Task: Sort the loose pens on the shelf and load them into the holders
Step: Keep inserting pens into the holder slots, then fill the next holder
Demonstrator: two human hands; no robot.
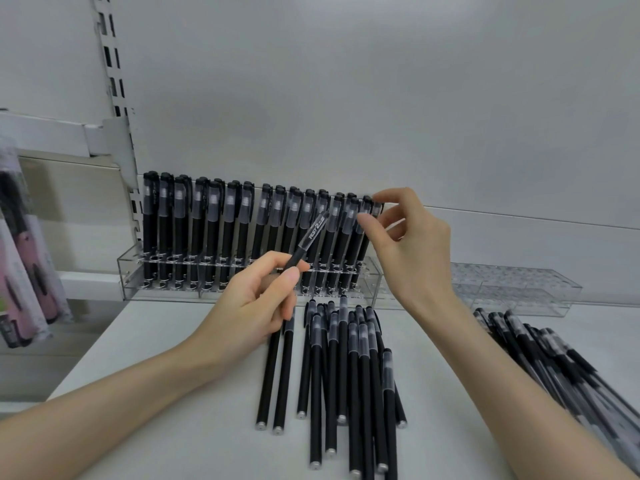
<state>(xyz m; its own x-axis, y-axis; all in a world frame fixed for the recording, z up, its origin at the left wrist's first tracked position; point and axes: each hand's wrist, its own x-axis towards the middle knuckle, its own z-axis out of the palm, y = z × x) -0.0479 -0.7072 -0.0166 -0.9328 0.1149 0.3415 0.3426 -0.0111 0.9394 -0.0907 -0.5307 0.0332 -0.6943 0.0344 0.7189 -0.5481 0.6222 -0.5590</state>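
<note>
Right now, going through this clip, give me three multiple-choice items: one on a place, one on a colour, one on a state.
1. The right hand is at: A the end pen of the filled holder; B the empty holder; C the wall bracket.
2. Barrels of the loose pens: A blue; B black; C red.
3. The left hand: A lies flat; B grips one pen; C hangs idle.
Key: A, fingers pinch that pen's cap; B, every barrel is black; B, fingers curl round it.
</note>
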